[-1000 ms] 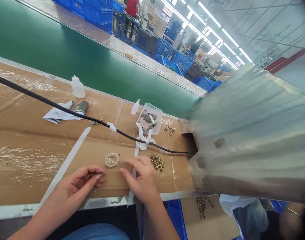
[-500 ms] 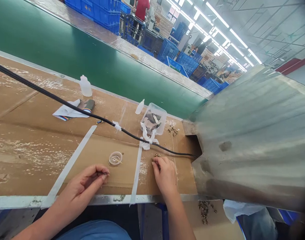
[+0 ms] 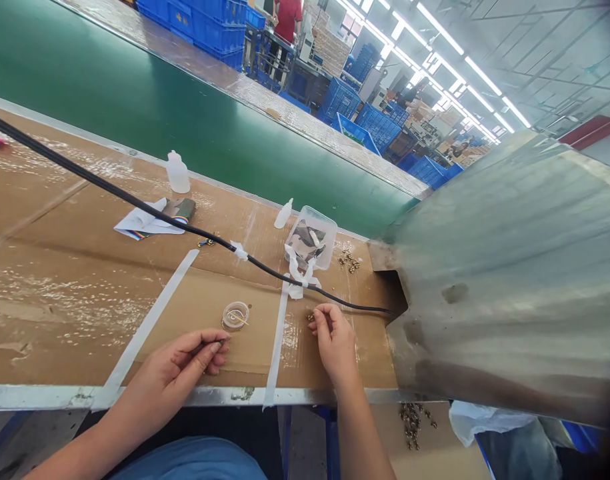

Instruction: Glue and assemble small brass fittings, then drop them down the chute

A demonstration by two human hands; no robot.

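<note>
My left hand (image 3: 177, 373) rests at the near edge of the cardboard-covered bench (image 3: 59, 293), thumb and fingers pinched on a thin dark tool (image 3: 209, 344). Just beyond it sits a small clear round dish (image 3: 235, 315). My right hand (image 3: 335, 343) lies over a pile of small brass parts (image 3: 311, 316), its fingers curled down onto them; most of the pile is hidden under the hand. A white tape strip (image 3: 277, 347) runs between the two hands.
A black cable (image 3: 135, 203) crosses the bench, taped down near a clear plastic box (image 3: 312, 237). Two small white bottles (image 3: 177, 172) (image 3: 283, 213), a paper sheet (image 3: 145, 223) and more brass parts (image 3: 349, 260) lie farther back. A metal chute (image 3: 509, 280) stands at right, a green conveyor (image 3: 135, 87) behind.
My right hand moved right from beside the tape strip onto the brass parts and curled its fingers there. My left hand kept its pinch and shifted slightly.
</note>
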